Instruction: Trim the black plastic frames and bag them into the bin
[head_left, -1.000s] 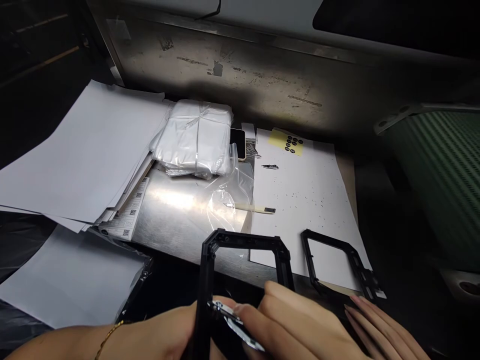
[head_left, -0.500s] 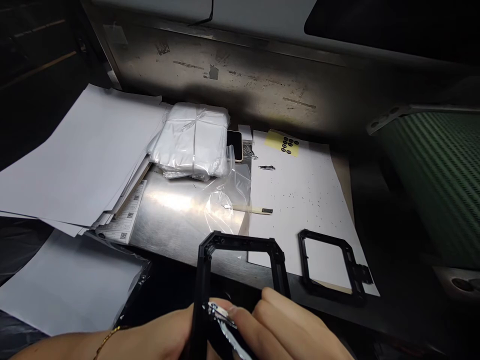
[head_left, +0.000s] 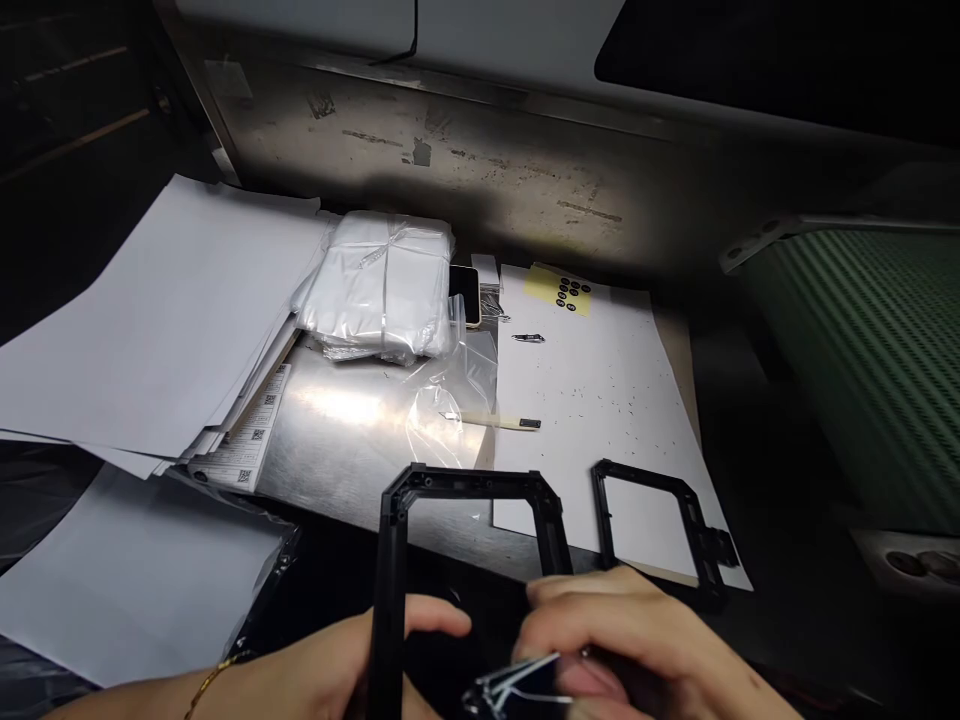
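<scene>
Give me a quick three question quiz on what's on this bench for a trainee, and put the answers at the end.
1. What does the left hand hold? A: a black plastic frame, B: a phone, C: a craft knife.
2. True or false: the right hand pinches a shiny metal piece.
3. What colour is the sheet under the other black frame?

Key: 1 A; 2 true; 3 white.
</scene>
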